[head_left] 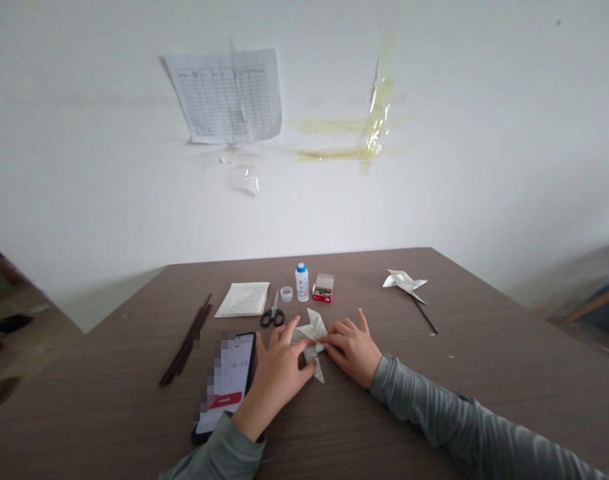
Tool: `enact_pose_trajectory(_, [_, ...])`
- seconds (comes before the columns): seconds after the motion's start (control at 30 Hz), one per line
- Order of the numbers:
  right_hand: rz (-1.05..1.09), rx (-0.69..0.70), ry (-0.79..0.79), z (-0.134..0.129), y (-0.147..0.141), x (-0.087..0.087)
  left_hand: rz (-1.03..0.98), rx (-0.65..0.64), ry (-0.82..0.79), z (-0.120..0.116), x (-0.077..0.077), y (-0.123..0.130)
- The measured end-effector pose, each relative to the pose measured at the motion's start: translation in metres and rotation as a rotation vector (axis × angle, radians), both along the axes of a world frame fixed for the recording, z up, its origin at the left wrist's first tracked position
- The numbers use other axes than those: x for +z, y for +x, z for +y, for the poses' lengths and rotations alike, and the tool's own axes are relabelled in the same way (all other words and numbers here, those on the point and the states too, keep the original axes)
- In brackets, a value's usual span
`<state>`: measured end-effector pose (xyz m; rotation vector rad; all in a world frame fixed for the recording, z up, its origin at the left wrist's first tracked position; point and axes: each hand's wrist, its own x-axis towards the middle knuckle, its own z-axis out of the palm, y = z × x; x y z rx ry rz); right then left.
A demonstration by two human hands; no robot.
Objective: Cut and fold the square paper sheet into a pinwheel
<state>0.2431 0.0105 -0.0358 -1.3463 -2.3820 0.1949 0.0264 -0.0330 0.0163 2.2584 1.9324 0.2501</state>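
A paper pinwheel (315, 325) of printed paper lies on the table between my hands, its pointed blades spread out. My left hand (283, 365) holds its left side, with index finger and thumb on the paper near the middle and the other fingers reaching over the upper left blade. From the right, my right hand (355, 352) grips the pinwheel near its centre with bent fingertips, one finger raised. The fingers cover part of the centre and side blades. Just beyond my left hand lie black-handled scissors (273, 316). A phone (229, 383) is beside my left wrist.
Behind the pinwheel stand a blue-capped bottle (302, 283), a small clear cup (286, 294) and an opened red box (323, 291) of small metal pieces. Folded paper sheets (243, 299) and dark sticks (187, 343) are left; another pinwheel on a stick (405, 283) lies right.
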Motion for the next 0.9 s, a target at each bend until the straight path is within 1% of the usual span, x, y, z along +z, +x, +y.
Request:
enact_pose_trajectory(0.2, [-0.039, -0.024, -0.051, -0.005, -0.004, 0.01, -0.023, -0.002, 0.022, -0.001, 0.001, -0.001])
enact_pose_trajectory(0.3, [-0.051, -0.029, -0.051, -0.005, -0.005, 0.012, -0.024, -0.004, 0.019, -0.001, 0.001, 0.0])
enact_pose_trajectory(0.53, [-0.039, -0.016, -0.01, -0.003, -0.005, 0.004, -0.018, 0.026, -0.005, 0.0, 0.002, 0.001])
enact_pose_trajectory(0.67, [-0.018, -0.006, 0.002, -0.002, -0.004, -0.001, -0.014, 0.007, 0.008, 0.0, -0.001, 0.0])
enact_pose_trajectory(0.77, [0.011, 0.002, -0.001, -0.001, -0.002, -0.001, -0.015, 0.003, 0.009, -0.001, -0.001, -0.001])
enact_pose_trajectory(0.9, [0.021, 0.011, 0.006, -0.002, 0.0, -0.001, -0.019, 0.008, -0.022, -0.002, 0.002, -0.001])
